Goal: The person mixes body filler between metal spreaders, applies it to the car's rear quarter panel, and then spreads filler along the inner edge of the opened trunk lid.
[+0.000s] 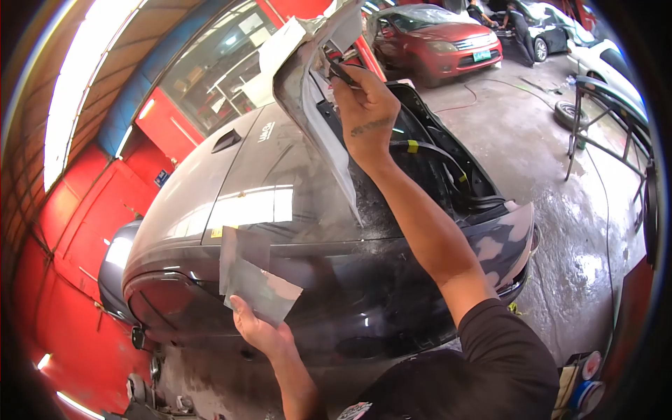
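My left hand point(264, 334) grips a thin grey plate point(255, 288) by its lower edge, thumb on its face. One side of the plate carries a pinkish patch, and its upper part stands up at an angle. My right hand point(365, 115) is raised, its fingers closed around a slim dark tool point(339, 68); its working end is partly hidden. The tool is close to the inner side of a raised grey-white rear panel point(302, 105) of the car. Below lies the dark, dusty car body point(315, 308), with pinkish blotches on its rear corner point(500, 245).
A red car point(437, 42) stands behind on the wet-looking floor point(553, 252), with two people beside a dark car farther back. At right are a metal stand point(616, 112), a loose wheel point(570, 115) and a trailing hose. A red wall point(56, 294) rises at left.
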